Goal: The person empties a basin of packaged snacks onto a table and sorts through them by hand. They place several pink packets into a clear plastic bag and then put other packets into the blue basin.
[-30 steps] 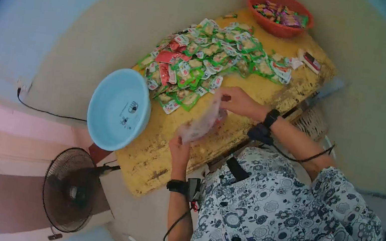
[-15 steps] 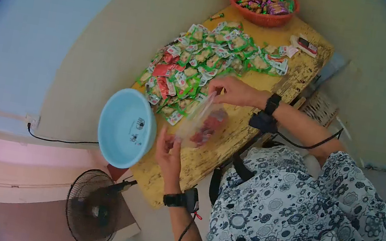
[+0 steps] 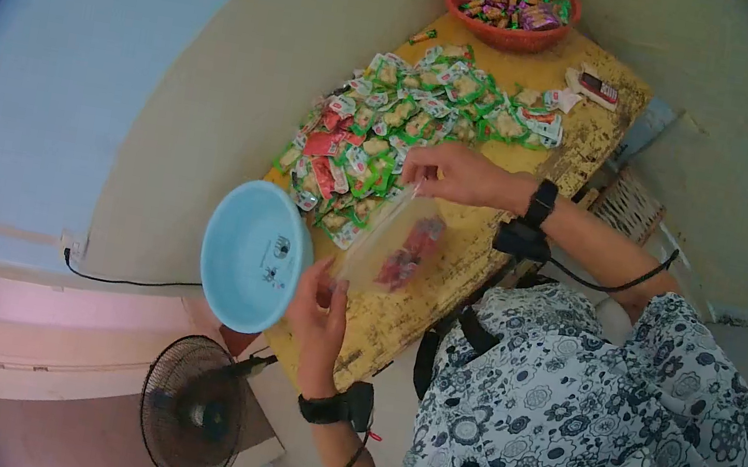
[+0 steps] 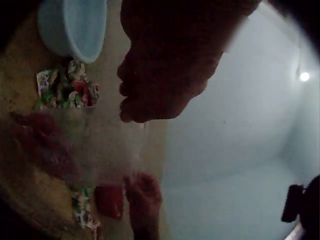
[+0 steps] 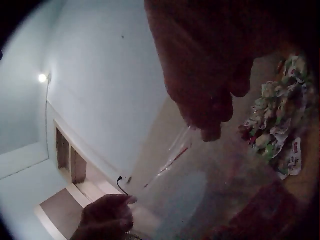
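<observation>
Basin (image 3: 253, 254), light-blue round plastic, leftmost. Left hand (image 3: 320, 308) just right of it, fingers pinched on lower edge of clear plastic bag of red sachets (image 3: 391, 248); further right of basin, right hand (image 3: 452, 173) fingertips clamp bag's top edge.

We look down on a worn yellow counter (image 3: 385, 318) with scuffed, flaking paint. A broad heap of snack packets (image 3: 400, 130), mostly green with a few red ones, covers its middle. At the far end stands a red basket (image 3: 507, 41) of wrapped sweets (image 3: 517, 7). Near it, by the far right corner, lie a few small red-and-white packs (image 3: 598, 86). A light blue basin (image 3: 248, 258) sits at the near left edge, partly overhanging it.
</observation>
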The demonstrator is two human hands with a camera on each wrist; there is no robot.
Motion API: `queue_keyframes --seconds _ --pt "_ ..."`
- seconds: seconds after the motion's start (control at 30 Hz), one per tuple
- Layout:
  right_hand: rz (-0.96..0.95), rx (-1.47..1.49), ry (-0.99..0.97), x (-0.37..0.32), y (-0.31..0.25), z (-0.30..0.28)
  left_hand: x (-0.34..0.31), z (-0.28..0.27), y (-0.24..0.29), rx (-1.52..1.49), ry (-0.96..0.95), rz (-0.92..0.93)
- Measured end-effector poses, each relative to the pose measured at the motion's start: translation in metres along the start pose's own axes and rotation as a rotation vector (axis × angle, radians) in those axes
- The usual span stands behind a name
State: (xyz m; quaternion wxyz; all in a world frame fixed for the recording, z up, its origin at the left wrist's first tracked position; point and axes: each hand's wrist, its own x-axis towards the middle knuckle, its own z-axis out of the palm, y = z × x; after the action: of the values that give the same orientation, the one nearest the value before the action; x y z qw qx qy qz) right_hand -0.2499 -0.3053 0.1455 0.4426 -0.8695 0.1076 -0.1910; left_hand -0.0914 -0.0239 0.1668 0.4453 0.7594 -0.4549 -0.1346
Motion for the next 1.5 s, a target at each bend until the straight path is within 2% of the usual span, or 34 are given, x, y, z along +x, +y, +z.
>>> queue_keyframes --seconds 0.07,0.13,0.23,0.37,0.43,0.53,0.63,0.73,0.83,0.97,1.03,1.07,1.13,1.27,1.33,1.43,1.5 --pt "-0.018 -0.063 -0.026 0.0 -0.005 -0.001 -0.001 -0.005 0.005 0.004 -0.02 0.009" --pt "0.005 -0.182 -0.102 0.0 -0.019 -0.006 0.002 -0.001 -0.019 0.064 -0.103 0.024" --pt "-0.117 -0.447 -0.085 0.007 -0.011 0.001 0.002 -0.001 -0.02 0.089 -0.12 0.019" --pt "-0.093 -0.24 -0.035 0.006 -0.025 -0.002 -0.008 -0.012 -0.002 -0.058 -0.066 -0.014" --pt "-0.03 -0.071 -0.031 0.003 -0.029 -0.005 -0.012 -0.014 -0.007 -0.218 -0.044 -0.142" --pt "0.004 -0.167 -0.116 0.009 -0.015 0.0 -0.013 -0.005 -0.026 -0.294 0.013 -0.229" --pt "-0.067 -0.086 -0.01 0.013 -0.021 0.004 -0.008 -0.01 -0.022 -0.313 0.049 -0.209" --pt "-0.162 -0.132 -0.031 0.013 -0.009 0.002 -0.012 -0.01 -0.025 -0.245 0.036 -0.176" --pt "-0.01 -0.266 -0.079 0.009 -0.014 0.003 -0.012 -0.004 -0.035 -0.198 0.075 -0.159" --pt "0.003 -0.053 -0.043 -0.002 -0.025 -0.001 -0.018 -0.006 -0.034 -0.204 0.095 -0.134" --pt "0.06 0.038 -0.058 -0.007 -0.033 -0.008 -0.025 -0.013 -0.032 -0.201 0.08 -0.034" --pt "0.025 0.078 -0.024 -0.007 -0.033 -0.008 -0.029 -0.015 -0.031 -0.2 0.071 0.01" --pt "-0.035 0.168 0.047 -0.014 -0.031 -0.004 -0.032 -0.013 -0.025 -0.312 0.077 -0.132" --pt "0.006 0.031 -0.034 -0.009 -0.001 0.004 -0.022 -0.003 -0.038 -0.317 0.073 -0.289" --pt "0.023 0.078 -0.042 -0.007 0.0 0.007 -0.019 -0.002 -0.041 -0.372 0.063 -0.297" --pt "0.052 -0.005 -0.11 -0.004 -0.001 0.007 -0.018 -0.005 -0.043 -0.369 0.03 -0.282" --pt "-0.032 -0.145 -0.153 0.001 -0.011 0.006 -0.017 -0.007 -0.041 -0.341 0.017 -0.274"
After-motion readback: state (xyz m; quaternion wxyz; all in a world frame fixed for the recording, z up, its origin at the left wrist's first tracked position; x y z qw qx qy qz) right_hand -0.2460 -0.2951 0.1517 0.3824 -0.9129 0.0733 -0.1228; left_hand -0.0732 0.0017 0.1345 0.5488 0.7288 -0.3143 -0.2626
